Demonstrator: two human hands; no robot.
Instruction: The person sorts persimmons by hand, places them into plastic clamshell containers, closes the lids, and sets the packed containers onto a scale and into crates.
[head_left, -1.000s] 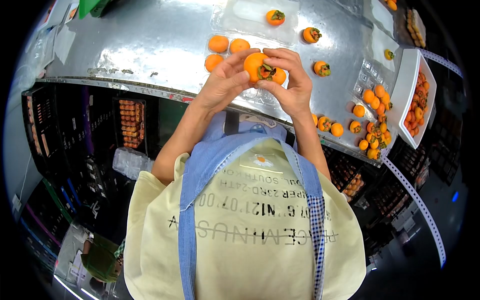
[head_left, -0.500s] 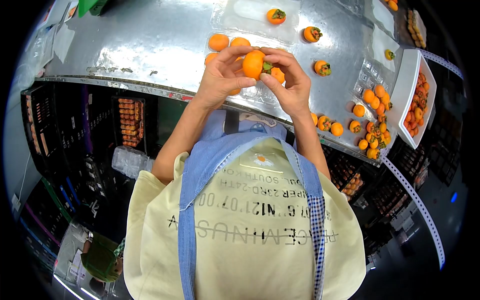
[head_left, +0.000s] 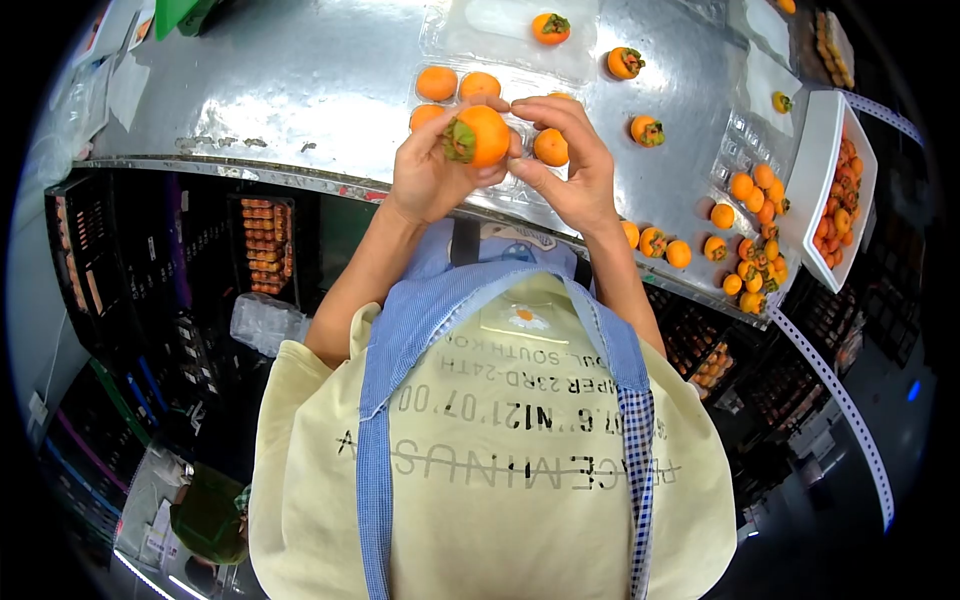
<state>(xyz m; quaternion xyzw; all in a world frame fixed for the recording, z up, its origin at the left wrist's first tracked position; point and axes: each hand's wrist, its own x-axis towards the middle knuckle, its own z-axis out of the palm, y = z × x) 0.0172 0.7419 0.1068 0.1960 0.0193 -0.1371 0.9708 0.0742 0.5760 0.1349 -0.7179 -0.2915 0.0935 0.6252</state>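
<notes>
An orange persimmon (head_left: 484, 136) is held in my left hand (head_left: 428, 180), its green leafy cap turned toward the left. My right hand (head_left: 577, 170) is just to the right of it, thumb and forefinger apart in a curve; I cannot tell whether its fingertips touch the fruit. Under and behind both hands lies a clear plastic tray (head_left: 512, 190) with several persimmons in its cups, among them a persimmon (head_left: 550, 147) between my right thumb and fingers in the view, lower down in the tray. My hands hide part of the tray.
The metal table (head_left: 290, 90) carries another clear tray (head_left: 440, 30) at the back and loose persimmons (head_left: 647, 131) to the right. A pile of persimmons (head_left: 757, 270) lies by a white bin (head_left: 810, 180) of fruit. Dark crates (head_left: 265, 245) stand below the table edge.
The persimmon has turned, so its leafy cap now faces left instead of right. It has shifted slightly left with my left hand, and my right fingers have come away from around it.
</notes>
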